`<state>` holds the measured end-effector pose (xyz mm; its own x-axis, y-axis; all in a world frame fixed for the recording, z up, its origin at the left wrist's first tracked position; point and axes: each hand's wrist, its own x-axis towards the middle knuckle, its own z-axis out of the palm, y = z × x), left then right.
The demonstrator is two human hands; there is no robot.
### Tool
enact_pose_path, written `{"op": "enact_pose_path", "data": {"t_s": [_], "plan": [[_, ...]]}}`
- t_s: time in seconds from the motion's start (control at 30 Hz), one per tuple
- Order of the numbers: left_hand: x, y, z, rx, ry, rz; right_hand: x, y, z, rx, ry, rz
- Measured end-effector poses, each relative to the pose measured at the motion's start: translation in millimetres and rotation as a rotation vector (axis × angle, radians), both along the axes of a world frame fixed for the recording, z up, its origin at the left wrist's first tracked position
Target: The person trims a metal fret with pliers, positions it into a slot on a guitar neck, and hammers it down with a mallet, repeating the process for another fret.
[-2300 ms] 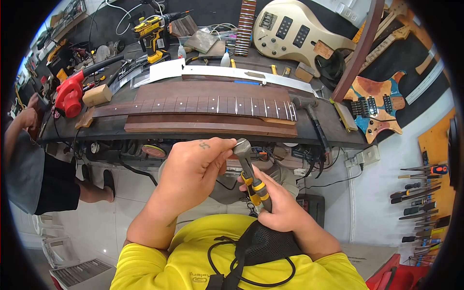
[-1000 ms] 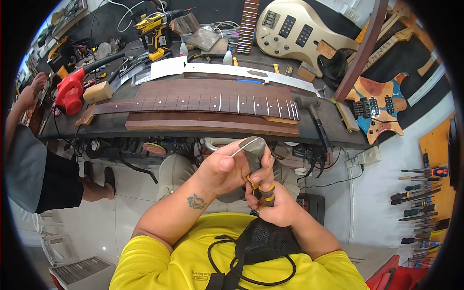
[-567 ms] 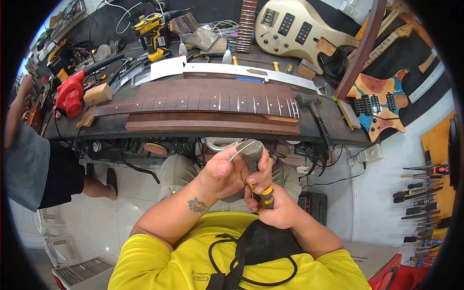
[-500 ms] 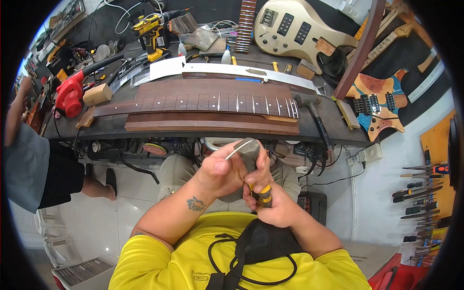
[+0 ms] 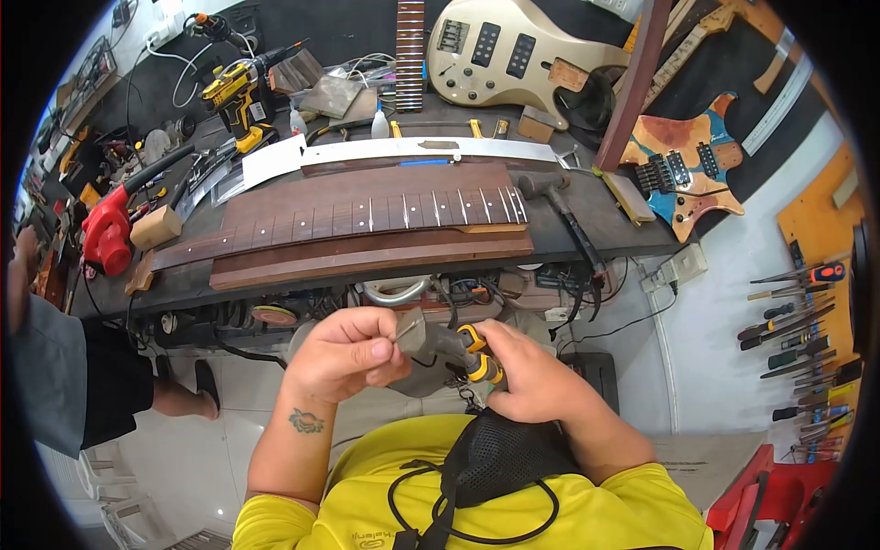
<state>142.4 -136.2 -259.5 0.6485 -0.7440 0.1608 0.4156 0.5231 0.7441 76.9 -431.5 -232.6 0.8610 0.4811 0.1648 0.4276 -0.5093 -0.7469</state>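
My right hand [image 5: 536,374] is wrapped round the yellow-and-black handles of a pair of pliers [image 5: 417,337], whose broad grey head points left. Its two handles stand a little apart. My left hand [image 5: 353,356] pinches a short, thin piece of fret wire [image 5: 408,327] between thumb and fingertips, right at the head of the pliers. Both hands are in front of the bench edge, above my lap. Beyond them lies a guitar neck [image 5: 302,223] with a dark fretboard, bright metal frets showing at its right part, resting on brown wooden boards [image 5: 367,260].
A hammer [image 5: 570,220] lies right of the neck, beside a sanding block [image 5: 628,199]. Farther back are a cordless drill [image 5: 240,105], a red blower [image 5: 107,231] and a cream guitar body [image 5: 500,55]. Another person [image 5: 46,367] stands at the left. Tools hang at the right wall.
My left hand has moved left and lower, now pinching the wire by its end. The pliers' head has swung from pointing up to pointing left. The whole view has shifted.
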Motion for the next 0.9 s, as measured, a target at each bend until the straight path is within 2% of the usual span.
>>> {"op": "enact_pose_path", "data": {"t_s": [0.03, 0.07, 0.13, 0.2, 0.27, 0.33, 0.4, 0.47, 0.53, 0.6, 0.67, 0.7, 0.77, 0.83, 0.87, 0.9], "plan": [[-1, -4, -3, -0.109, -0.009, -0.034, -1, -2, 1, 0.001, 0.001, -0.003], [-1, -7, -4, -0.109, -0.008, -0.035, -2, -5, 2, -0.078, -0.051, -0.005], [0, -17, -3, -0.495, -0.119, -0.196, -2, -16, 3, -0.159, -0.100, -0.005], [-4, -22, 6, -0.488, -0.167, -0.156, 5, -38, 5, -0.158, -0.072, -0.097], [-12, -24, 5, -0.343, -0.084, 0.038, 14, -59, 25, -0.030, 0.025, -0.389], [-7, -19, -10, -0.295, -0.026, 0.020, 37, -88, 42, -0.143, -0.126, -0.715], [-5, -24, -22, -0.243, 0.028, -0.014, 71, -136, 30, -0.459, -0.289, -0.989], [-7, -37, -27, -0.179, 0.217, 0.066, 98, -151, 44, -0.667, -0.047, -1.086], [-5, -51, -31, -0.113, 0.286, 0.132, 117, -167, 30, -0.735, -0.027, -1.091], [3, -61, -37, -0.131, 0.301, 0.072, 130, -167, 21, -0.810, -0.017, -1.085], [8, -67, -41, -0.145, 0.312, 0.043, 122, -158, 10, -1.021, -0.438, -1.234], [11, -71, -40, -0.134, 0.307, 0.041, 119, -159, 8, -0.939, -0.705, -1.192], [15, -79, -36, -0.099, 0.309, 0.041, 95, -108, 43, -0.245, -0.457, -0.787], [25, -87, -38, -0.148, 0.262, -0.003, 73, -60, 60, -0.035, -0.188, -0.265], [27, -91, -34, -0.164, 0.236, -0.007, 68, -41, 65, -0.032, -0.204, -0.082], [29, -93, -29, -0.165, 0.242, -0.023, 68, -31, 66, -0.086, -0.239, 0.004]]}}
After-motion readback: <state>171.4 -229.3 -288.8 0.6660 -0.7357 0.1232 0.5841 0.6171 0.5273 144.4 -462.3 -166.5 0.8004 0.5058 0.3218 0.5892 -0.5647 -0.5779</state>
